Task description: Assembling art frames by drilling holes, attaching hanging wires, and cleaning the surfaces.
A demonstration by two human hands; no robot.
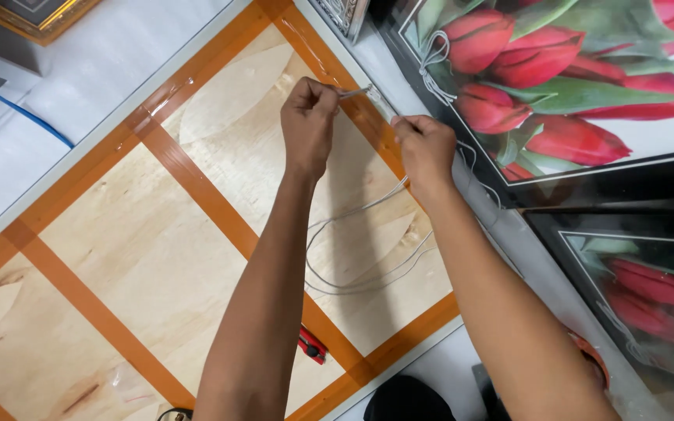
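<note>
Both hands work at the far edge of the pale plywood board (142, 257) crossed with brown tape. The left hand (308, 125) and right hand (424, 148) each pinch the thin white cord (368, 273), whose slack loops across the board near its right edge.

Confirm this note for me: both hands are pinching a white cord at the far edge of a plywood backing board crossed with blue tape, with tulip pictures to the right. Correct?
One detail is off: the tape crossing the plywood backing board is orange-brown, not blue. The head view shows it. The rest stands: the left hand and right hand pinch the white cord at the far edge, with tulip pictures to the right.
</note>
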